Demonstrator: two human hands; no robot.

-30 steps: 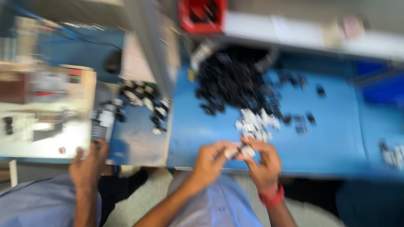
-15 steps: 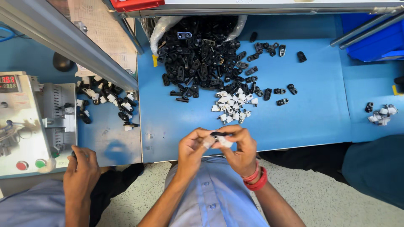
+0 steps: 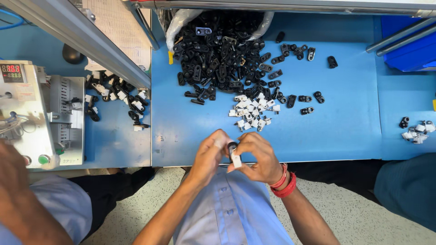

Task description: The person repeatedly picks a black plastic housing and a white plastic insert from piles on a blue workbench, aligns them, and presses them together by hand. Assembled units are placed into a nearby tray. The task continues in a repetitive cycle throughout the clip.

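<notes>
Close together at the near edge of the blue table [image 3: 345, 136], left hand [image 3: 210, 154] and right hand [image 3: 256, 156] pinching a small black clip [image 3: 232, 146] and white piece [image 3: 236, 159] between fingertips, black clip heap [image 3: 218, 54] and white pieces [image 3: 252, 113] beyond, a co-worker's arm [image 3: 18, 190] at far left.

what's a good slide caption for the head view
Both hands, left hand and right hand, press a small black-and-white clip together above a blue table.
</notes>
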